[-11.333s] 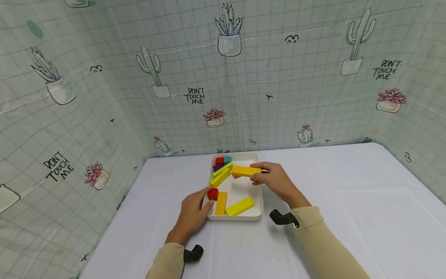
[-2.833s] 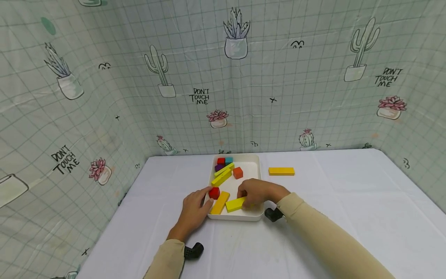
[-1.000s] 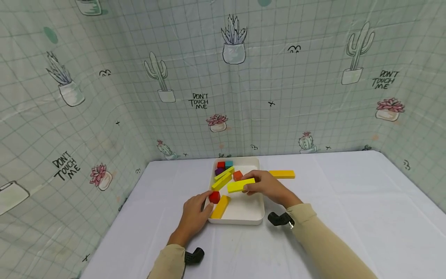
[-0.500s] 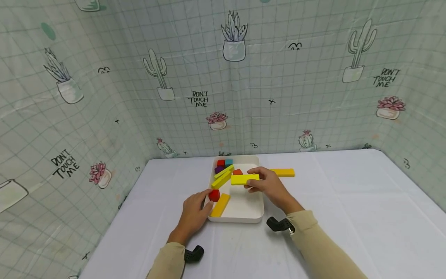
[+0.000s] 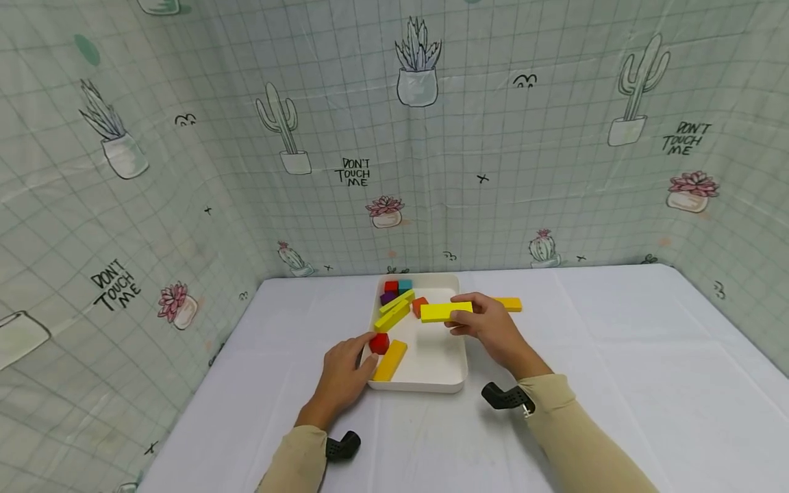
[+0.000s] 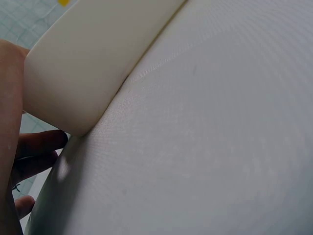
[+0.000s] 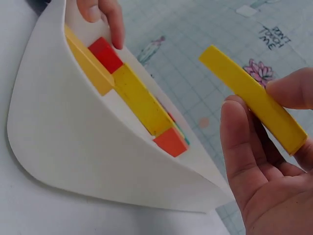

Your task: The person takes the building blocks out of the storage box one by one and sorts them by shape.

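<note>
My right hand [image 5: 493,332] pinches a bright yellow oblong block [image 5: 437,313] between thumb and fingers, above the right half of a white tray [image 5: 431,363]. The right wrist view shows this yellow block [image 7: 254,100] raised over the tray's rim. At the tray's left side my left hand [image 5: 340,373] holds the wall, thumb and index finger over the rim beside a red block [image 5: 379,344]. Its other fingers [image 6: 41,142] show outside the wall in the left wrist view. An amber oblong block [image 5: 390,361] lies slanted in the tray's front left.
Farther back in the tray are two yellow oblong blocks, one at the front [image 5: 392,317], an orange cube [image 5: 419,307], and red [image 5: 391,286], teal [image 5: 405,285] and purple [image 5: 387,298] blocks. Another amber block [image 5: 510,305] lies on the table right of the tray, partly behind my right hand.
Earlier, my right hand set an amber block on the table. It has since lifted the yellow block from the tray's front and moved it back and rightward. The left hand stays put.
</note>
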`<act>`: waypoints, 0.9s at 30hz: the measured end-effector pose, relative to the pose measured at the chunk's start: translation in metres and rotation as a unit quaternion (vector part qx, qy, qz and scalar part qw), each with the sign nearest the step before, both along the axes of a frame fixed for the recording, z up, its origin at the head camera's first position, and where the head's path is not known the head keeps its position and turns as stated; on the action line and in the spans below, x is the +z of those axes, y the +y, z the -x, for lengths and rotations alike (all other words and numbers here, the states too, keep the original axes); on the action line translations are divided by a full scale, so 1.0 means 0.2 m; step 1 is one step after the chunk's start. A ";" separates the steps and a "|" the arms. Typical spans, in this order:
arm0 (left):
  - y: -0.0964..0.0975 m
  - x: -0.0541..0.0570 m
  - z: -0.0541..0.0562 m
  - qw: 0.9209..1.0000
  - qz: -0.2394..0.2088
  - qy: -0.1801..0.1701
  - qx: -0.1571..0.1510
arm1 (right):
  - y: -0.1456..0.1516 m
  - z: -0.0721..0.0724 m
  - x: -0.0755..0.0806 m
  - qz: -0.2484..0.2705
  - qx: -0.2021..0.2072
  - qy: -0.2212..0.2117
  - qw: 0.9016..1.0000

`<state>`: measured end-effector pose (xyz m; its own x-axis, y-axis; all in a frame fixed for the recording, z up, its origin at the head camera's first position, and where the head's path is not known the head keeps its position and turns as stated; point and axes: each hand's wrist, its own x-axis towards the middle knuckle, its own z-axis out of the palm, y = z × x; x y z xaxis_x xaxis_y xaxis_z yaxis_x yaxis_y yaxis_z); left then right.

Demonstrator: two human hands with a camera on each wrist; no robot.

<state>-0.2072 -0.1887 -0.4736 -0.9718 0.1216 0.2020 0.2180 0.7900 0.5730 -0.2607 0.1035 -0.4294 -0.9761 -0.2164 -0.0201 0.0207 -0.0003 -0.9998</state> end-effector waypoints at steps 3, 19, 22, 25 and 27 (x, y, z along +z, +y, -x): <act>0.00 0.01 0.00 1.000 0.000 -0.005 0.002 | 0.02 0.00 0.00 0.010 -0.007 -0.003 1.000; 0.00 0.01 0.00 1.000 0.001 0.009 0.005 | 0.24 -0.01 -0.02 0.017 -0.052 -0.009 0.998; 0.01 0.02 0.00 1.000 0.002 0.009 0.002 | 0.27 -0.01 -0.02 0.014 -0.058 -0.016 0.998; 0.01 0.01 0.00 1.000 0.002 0.010 0.000 | 0.30 -0.02 -0.02 0.011 -0.064 -0.025 0.998; 0.00 0.01 0.01 1.000 0.001 0.009 0.000 | 0.32 -0.02 -0.03 0.014 -0.068 -0.029 0.997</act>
